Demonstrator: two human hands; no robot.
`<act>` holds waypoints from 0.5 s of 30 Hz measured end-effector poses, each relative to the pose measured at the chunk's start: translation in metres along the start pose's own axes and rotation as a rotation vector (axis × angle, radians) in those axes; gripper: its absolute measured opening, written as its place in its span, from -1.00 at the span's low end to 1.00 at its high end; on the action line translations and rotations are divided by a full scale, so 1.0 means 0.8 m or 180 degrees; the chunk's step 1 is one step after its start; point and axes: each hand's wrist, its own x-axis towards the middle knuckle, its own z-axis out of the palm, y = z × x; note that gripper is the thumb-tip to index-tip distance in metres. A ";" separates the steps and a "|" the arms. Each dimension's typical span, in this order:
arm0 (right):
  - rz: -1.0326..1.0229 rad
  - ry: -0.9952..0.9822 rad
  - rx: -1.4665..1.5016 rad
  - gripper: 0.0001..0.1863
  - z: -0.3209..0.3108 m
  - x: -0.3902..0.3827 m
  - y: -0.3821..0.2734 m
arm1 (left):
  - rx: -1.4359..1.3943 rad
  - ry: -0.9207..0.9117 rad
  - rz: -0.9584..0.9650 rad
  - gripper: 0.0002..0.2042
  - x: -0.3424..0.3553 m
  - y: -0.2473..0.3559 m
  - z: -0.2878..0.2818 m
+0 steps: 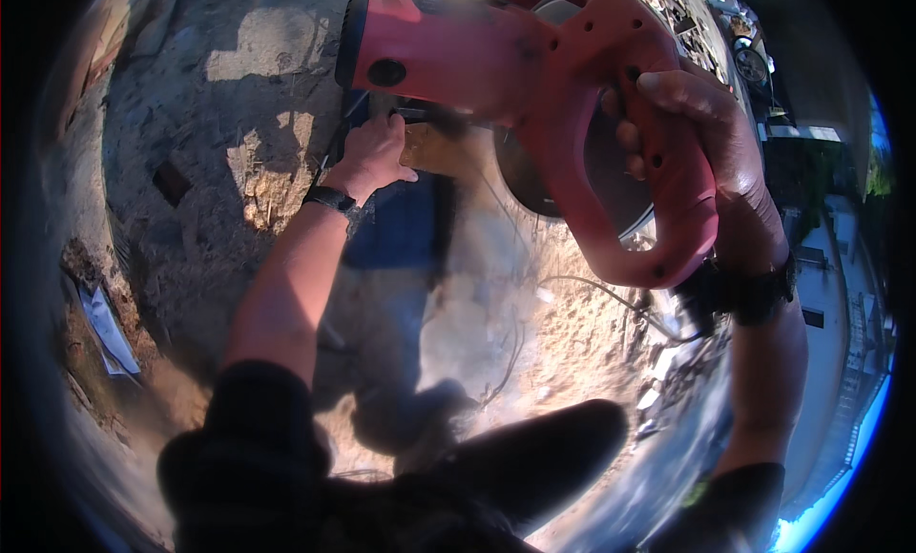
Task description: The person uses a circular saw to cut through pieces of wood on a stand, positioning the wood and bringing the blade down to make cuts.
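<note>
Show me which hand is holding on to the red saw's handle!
The right hand: it wraps around the loop handle of the red circular saw. The left hand is away from that handle, below the saw's motor housing in the picture.

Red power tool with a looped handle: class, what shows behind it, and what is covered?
Behind the red power tool, parts of a dark round disc show through the loop and left of it; what lies between is covered.

A red power saw (534,66) is held above sandy ground (592,338) by 1 loop handle (689,195), its disc (525,179) partly hidden.
</note>
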 end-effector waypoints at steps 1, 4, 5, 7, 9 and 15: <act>-0.0090 0.0168 -0.0074 -0.69 0.006 -0.005 0.004 | -0.0010 -0.0011 0.0007 -0.33 0.002 0.000 0.002; -0.0134 0.0234 -0.0156 -0.71 0.010 -0.008 0.014 | -0.0021 -0.0233 -0.0122 -0.34 -0.003 -0.006 0.002; -0.0172 0.0262 -0.0108 -0.70 0.013 -0.010 0.016 | 0.0102 0.0157 0.0094 -0.33 -0.003 -0.010 0.009; -0.0182 0.0183 -0.0032 -0.66 0.017 -0.011 0.014 | 0.0246 0.0538 0.0289 -0.31 -0.006 -0.019 0.021; -0.0175 0.0217 -0.0049 -0.66 0.017 -0.012 0.009 | 0.0327 0.0602 0.0276 -0.32 -0.008 -0.010 0.024; -0.0123 0.0256 -0.0112 -0.67 0.020 -0.013 0.018 | 0.0257 0.0809 0.0260 -0.33 -0.016 -0.007 0.032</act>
